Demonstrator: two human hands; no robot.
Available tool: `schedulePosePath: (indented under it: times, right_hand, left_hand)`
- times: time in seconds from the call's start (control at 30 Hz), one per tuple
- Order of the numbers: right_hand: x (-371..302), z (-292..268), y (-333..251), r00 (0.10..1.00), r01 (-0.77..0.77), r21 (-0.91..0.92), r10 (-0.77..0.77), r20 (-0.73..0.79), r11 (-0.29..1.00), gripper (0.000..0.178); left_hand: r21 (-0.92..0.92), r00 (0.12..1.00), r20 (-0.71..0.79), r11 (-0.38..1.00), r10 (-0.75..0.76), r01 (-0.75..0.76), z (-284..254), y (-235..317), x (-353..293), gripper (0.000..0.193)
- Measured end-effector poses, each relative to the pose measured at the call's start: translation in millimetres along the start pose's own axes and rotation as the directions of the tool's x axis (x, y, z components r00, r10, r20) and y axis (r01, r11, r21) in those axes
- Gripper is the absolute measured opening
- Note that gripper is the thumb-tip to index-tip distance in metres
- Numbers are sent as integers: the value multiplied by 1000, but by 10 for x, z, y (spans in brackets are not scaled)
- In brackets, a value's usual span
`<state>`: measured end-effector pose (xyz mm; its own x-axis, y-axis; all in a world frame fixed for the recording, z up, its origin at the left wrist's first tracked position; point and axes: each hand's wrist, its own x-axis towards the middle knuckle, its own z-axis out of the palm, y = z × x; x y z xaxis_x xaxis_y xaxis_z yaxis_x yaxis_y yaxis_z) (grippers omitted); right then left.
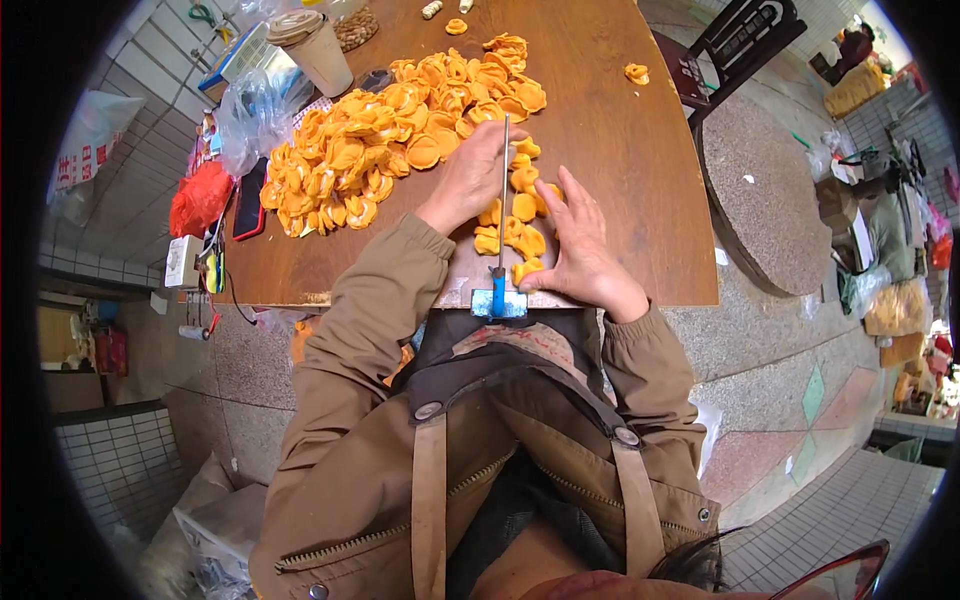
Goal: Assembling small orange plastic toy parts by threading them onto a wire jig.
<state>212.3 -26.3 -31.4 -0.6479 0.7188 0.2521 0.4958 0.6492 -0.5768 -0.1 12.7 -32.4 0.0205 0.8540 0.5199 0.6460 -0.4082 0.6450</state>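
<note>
A thin upright metal rod (503, 200) rises from a blue clamp-like base (498, 302) at the table's near edge. Around it lies a small group of orange ruffled, petal-like pieces (524, 207). My left hand (472, 175) curves around the far left side of this group, behind the rod; its fingers are loosely bent and their tips partly hidden. On the right, my right hand (588, 250) is open, fingers apart, its thumb by the nearest orange piece (526, 271). A large heap of similar orange pieces (390, 130) spreads beyond my left forearm.
The brown wooden table (620, 150) carries a lidded cup (315, 58), a clear plastic bag (255, 115), a red bag (200, 198) and a phone (250, 205) along its left side. A dark chair (735, 50) and a round grey slab (765, 200) stand right of it.
</note>
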Motion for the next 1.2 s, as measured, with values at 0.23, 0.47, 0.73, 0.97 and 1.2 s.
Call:
schedulePosePath:
  times: [0.23, 0.47, 0.73, 0.97, 1.2]
  right_hand:
    - [199, 12, 84, 998, -47, 26, 48, -34, 999, 117]
    - [364, -92, 236, 1000, 13, 33, -13, 0, 999, 105]
    - [586, 22, 517, 998, 50, 123, -47, -29, 991, 62]
    - [594, 81, 483, 987, 120, 182, -97, -131, 976, 47]
    - [546, 230, 336, 972, 114, 301, -44, -230, 947, 47]
  left_hand:
    - [127, 885, 422, 980, -195, 155, -25, 152, 26, 22]
    - [40, 974, 164, 988, -155, 151, -555, 283, -359, 24]
    - [523, 999, 34, 852, 0, -17, -712, 295, -642, 44]
    - [292, 968, 207, 935, 142, -200, -600, 581, -592, 63]
    - [163, 893, 394, 940, 215, -299, -357, 494, -527, 83]
